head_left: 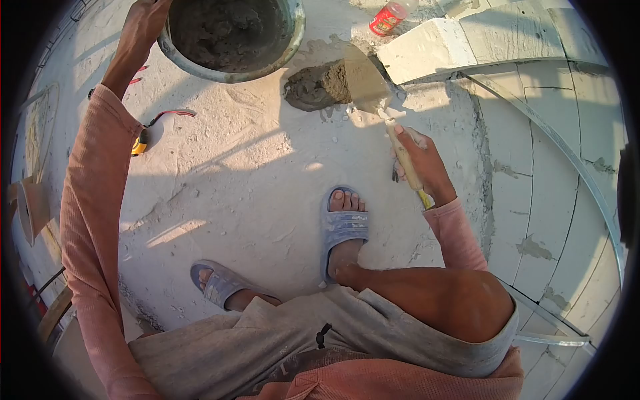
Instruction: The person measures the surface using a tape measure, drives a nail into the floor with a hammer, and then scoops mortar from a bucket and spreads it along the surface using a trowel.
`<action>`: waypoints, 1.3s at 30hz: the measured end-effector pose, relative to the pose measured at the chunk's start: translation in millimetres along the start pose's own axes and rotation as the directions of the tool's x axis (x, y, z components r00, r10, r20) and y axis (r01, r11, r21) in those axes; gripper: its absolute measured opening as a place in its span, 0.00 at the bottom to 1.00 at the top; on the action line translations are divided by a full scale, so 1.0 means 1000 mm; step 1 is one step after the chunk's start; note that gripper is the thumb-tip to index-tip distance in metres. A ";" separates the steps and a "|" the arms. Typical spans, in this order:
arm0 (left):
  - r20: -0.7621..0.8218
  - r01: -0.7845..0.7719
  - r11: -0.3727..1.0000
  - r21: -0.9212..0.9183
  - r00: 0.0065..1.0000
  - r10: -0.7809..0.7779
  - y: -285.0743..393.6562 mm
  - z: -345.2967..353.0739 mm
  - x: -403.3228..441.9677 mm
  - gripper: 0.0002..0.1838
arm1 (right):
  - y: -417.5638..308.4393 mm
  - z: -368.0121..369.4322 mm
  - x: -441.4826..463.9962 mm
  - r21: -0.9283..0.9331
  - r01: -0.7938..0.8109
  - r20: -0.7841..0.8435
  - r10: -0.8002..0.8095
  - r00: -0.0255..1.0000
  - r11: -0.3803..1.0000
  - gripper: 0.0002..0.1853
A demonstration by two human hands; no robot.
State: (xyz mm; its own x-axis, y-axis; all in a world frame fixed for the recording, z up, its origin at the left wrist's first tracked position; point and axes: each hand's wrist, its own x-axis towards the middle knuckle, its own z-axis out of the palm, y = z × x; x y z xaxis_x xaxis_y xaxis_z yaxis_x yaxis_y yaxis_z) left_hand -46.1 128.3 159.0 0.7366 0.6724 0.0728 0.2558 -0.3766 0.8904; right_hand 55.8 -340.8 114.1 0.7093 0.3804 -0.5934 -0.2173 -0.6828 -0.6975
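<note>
My right hand [425, 160] is closed round the pale handle of a trowel [368, 81]. The trowel's flat blade lies against a heap of wet grey mortar [313, 88] on the dusty floor. At the upper left my left hand [148, 20] is closed on the rim of a round basin [267, 72]. Dark grey mortar fills much of the basin's inside. The basin stands left of the heap, its top cut off by the view's edge.
A bottle with a red label [387, 20] lies behind the trowel. Pale blocks [550, 153] and a curved metal strip [567, 143] are at the right. A yellow tape measure [140, 143] lies at left. My sandalled feet are on the floor below.
</note>
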 end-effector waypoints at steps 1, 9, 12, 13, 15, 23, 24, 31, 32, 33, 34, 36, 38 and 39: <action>0.000 -0.001 1.000 -0.004 1.000 0.001 -0.001 0.001 0.000 0.24 | -0.007 0.006 -0.004 -0.173 0.032 -0.024 -0.037 0.999 0.984 0.27; -0.003 -0.005 0.999 0.034 1.000 0.006 0.002 0.000 0.000 0.24 | 0.014 0.044 -0.004 -0.755 0.405 -0.049 -0.660 0.749 0.516 0.25; -0.017 -0.016 1.000 0.020 1.000 0.016 -0.001 -0.002 -0.001 0.24 | 0.015 0.047 -0.001 -0.741 0.430 -0.055 -0.686 0.726 0.515 0.25; -0.018 -0.016 1.000 0.019 1.000 0.017 -0.003 -0.001 -0.001 0.25 | 0.014 0.048 -0.005 -0.717 0.443 -0.087 -0.700 0.709 0.538 0.24; -0.025 -0.019 1.000 0.020 0.999 0.019 -0.005 -0.003 -0.001 0.25 | 0.022 0.049 0.002 -0.766 0.449 0.013 -0.687 0.726 0.460 0.24; -0.028 -0.015 1.000 -0.017 1.000 0.014 -0.017 -0.002 0.008 0.26 | 0.026 0.049 0.004 -0.714 0.433 -0.038 -0.648 0.760 0.550 0.27; -0.024 -0.007 1.000 -0.021 1.000 0.006 -0.015 -0.001 0.008 0.26 | 0.030 0.045 0.010 -0.693 0.425 -0.040 -0.620 0.784 0.583 0.27; -0.041 0.041 0.990 0.133 0.999 -0.035 -0.072 -0.029 0.038 0.43 | 0.043 -0.010 -0.021 -0.700 0.442 0.099 -0.537 0.838 0.561 0.27; -0.049 0.050 0.993 0.111 0.998 -0.045 -0.074 -0.029 0.039 0.44 | 0.041 -0.021 -0.022 -0.728 0.454 0.156 -0.521 0.839 0.513 0.27; -0.058 0.062 0.994 0.091 0.997 -0.057 -0.073 -0.028 0.038 0.44 | 0.038 -0.032 -0.019 -0.752 0.468 0.214 -0.500 0.839 0.465 0.27; -0.055 0.064 0.996 0.068 0.997 -0.060 -0.069 -0.026 0.034 0.44 | 0.035 -0.040 -0.015 -0.769 0.485 0.272 -0.474 0.837 0.415 0.27; -0.040 0.071 0.991 0.115 0.997 -0.067 -0.066 -0.027 0.033 0.43 | 0.027 -0.051 -0.003 -0.791 0.463 0.251 -0.479 0.841 0.399 0.27; -0.044 0.053 0.987 0.153 0.998 -0.047 -0.063 -0.029 0.033 0.43 | 0.019 -0.068 0.011 -0.829 0.424 0.233 -0.464 0.854 0.364 0.26; -0.055 0.036 0.986 0.165 0.998 -0.028 -0.062 -0.028 0.031 0.43 | 0.018 -0.081 0.017 -0.856 0.377 0.200 -0.446 0.872 0.352 0.26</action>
State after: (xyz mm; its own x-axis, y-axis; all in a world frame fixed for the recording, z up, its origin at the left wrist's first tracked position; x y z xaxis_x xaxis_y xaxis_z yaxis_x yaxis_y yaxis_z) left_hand -56.8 190.6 118.3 0.6940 0.7163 0.0727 0.3818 -0.4517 0.8063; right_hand 118.2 -397.3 123.9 0.5812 0.7616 -0.2866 0.7653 -0.6313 -0.1255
